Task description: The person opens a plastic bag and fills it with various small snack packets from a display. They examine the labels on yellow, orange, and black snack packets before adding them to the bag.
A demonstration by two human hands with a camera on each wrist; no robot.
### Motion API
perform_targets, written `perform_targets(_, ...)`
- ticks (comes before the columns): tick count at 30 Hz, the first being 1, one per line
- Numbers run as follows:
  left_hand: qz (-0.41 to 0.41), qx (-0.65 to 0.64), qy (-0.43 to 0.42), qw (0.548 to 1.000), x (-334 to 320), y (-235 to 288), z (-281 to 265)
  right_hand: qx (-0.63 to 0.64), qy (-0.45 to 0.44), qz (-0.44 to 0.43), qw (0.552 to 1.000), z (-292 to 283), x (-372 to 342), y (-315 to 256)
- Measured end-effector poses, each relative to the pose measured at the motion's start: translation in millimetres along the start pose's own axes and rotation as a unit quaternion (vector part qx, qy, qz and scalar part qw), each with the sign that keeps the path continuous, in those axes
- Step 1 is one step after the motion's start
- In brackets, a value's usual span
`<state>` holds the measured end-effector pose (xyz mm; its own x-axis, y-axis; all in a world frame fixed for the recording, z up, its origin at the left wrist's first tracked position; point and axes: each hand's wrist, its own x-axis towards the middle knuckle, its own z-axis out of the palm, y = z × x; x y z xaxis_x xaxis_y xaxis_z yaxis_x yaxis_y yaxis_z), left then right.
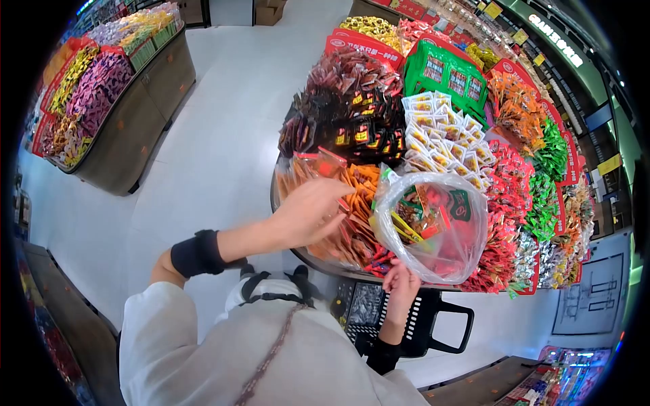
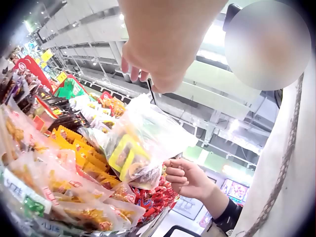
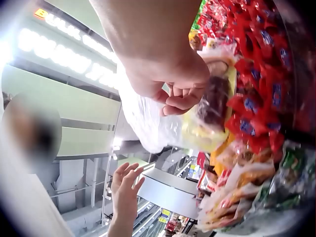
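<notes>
A clear plastic bag [image 1: 462,254] stands with its mouth spread over the snack display, several wrapped snacks inside, one with a yellow edge. My right hand [image 1: 403,279] pinches the bag's near side; curled fingers show on the plastic in the right wrist view. Over the orange snack packets [image 1: 362,183], left of the bag, is my left hand [image 1: 308,215]. Its fingers are loosely spread with nothing between them, as the right wrist view shows of the left hand [image 3: 126,190]. Clear-wrapped packets [image 2: 74,197] lie below it in the left wrist view.
White packets [image 1: 443,135], dark packets [image 1: 345,125] and red-wrapped candies [image 1: 497,250] fill the display around the bag. A green box [image 1: 443,74] stands behind. Below the near edge is a black shopping basket [image 1: 413,325]. Another candy stand [image 1: 145,101] is across the aisle at left.
</notes>
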<state>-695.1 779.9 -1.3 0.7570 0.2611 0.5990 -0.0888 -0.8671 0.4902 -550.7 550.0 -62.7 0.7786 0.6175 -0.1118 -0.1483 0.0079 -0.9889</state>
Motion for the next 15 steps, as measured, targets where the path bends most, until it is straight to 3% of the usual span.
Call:
perform_targets(4,-0.131,-0.088,-0.009,0.987,-33.6,-21.6,-26.7,-0.043,-0.075,0.031,0.996,58.6,-2.0,5.1)
perform_targets(7,-0.182,-0.065,0.027,0.981,-66.9,-46.2,-45.2,-0.067,-0.109,0.034,0.991,92.9,2.4,16.1)
perform_targets(12,-0.254,-0.066,0.081,0.961,-114.5,-78.2,-98.9,-0.085,-0.108,0.035,0.99,147.6,-7.5,19.0)
perform_targets(15,-0.251,-0.045,0.091,0.963,-140.6,-96.2,-129.1,-0.071,-0.112,0.05,0.99,173.9,-14.7,29.0)
